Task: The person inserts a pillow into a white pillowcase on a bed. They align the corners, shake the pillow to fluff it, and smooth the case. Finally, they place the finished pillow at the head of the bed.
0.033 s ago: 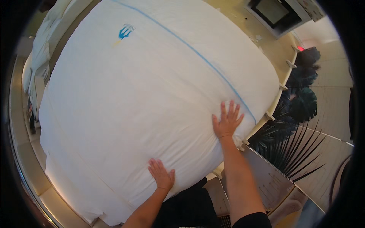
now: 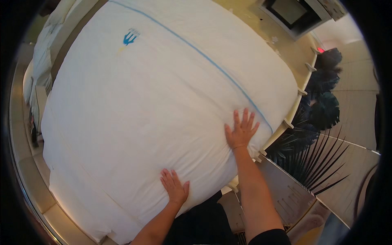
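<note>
A large white sheet [image 2: 134, 106] spreads over a wide, puffed-up surface like a bed. Across its far right side runs a thin blue stripe [image 2: 196, 49], and a small blue trident mark [image 2: 130, 38] shows toward the far left. My right hand [image 2: 241, 131] lies flat on the cloth near the right edge, fingers spread, just short of the stripe. Closer to me, my left hand [image 2: 175, 188] rests with its palm on the near part of the sheet, fingers extended. Small creases run through the cloth between the two hands. Neither hand grasps anything.
A cream frame edge with several pale pegs [image 2: 289, 123] borders the right side. Beyond it is a panel with dark leaf pictures [image 2: 324, 110]. A dark-screened box [image 2: 292, 14] stands at the far right. Crumpled white cloth [image 2: 43, 61] hangs at the left, beside a beige padded ledge [image 2: 28, 171].
The trident mark and the blue stripe appear slightly farther left in the picture. Both hands stay flat on the sheet, the right one a touch farther left.
</note>
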Available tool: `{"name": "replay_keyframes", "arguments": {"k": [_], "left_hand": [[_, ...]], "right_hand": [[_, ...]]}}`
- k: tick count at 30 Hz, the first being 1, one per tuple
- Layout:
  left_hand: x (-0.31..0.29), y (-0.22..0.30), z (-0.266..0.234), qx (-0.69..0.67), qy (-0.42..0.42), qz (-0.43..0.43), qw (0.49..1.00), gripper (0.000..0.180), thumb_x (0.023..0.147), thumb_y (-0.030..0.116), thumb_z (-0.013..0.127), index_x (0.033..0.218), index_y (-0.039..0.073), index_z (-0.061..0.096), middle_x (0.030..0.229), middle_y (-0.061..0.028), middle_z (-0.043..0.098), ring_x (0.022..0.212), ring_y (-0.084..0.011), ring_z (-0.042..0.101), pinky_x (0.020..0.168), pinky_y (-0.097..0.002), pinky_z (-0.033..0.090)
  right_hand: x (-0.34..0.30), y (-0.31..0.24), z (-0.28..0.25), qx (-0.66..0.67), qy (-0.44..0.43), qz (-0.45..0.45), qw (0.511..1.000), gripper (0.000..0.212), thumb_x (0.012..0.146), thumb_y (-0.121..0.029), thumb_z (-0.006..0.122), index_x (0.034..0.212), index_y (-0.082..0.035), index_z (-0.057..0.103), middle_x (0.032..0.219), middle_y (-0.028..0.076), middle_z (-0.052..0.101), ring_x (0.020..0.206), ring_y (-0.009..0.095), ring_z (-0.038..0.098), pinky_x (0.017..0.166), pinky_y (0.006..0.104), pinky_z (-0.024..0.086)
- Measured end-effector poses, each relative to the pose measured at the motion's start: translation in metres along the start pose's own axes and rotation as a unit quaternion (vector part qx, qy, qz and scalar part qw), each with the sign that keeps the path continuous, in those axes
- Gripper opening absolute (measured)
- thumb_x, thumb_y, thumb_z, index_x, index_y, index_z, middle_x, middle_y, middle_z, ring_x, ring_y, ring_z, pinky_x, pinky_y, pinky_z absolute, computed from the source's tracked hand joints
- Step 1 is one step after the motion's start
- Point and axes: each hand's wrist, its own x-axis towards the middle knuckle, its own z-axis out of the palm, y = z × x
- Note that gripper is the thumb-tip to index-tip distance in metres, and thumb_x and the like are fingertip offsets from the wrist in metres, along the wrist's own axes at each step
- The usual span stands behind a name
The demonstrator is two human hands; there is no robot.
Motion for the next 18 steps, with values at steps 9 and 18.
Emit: {"name": "replay_keyframes", "arguments": {"k": [9,18], "left_hand": [[0.130,0.084,0.034,0.069,0.037,0.132,0.988,0.078,0.087,0.037,0.056,0.145,-0.006,0.026,0.153,-0.0268,0.018,0.143,-0.0437,0.014,0.114,-0.0549,0.011],[0.132,0.079,0.054,0.084,0.022,0.113,0.990,0.078,0.086,0.037,0.057,0.143,-0.007,0.026,0.153,-0.0284,0.017,0.142,-0.0460,0.013,0.114,-0.0574,0.009]], "right_hand": [[0.004,0.010,0.012,0.049,-0.013,0.004,0.999,0.070,0.077,-0.051,0.063,0.142,-0.033,0.041,0.155,0.006,0.023,0.144,0.037,0.013,0.108,0.0681,0.006],[0.008,0.016,0.021,0.082,0.007,-0.016,0.996,0.073,0.074,-0.051,0.066,0.140,-0.033,0.042,0.155,0.007,0.022,0.143,0.037,0.013,0.106,0.0712,0.009]]}}
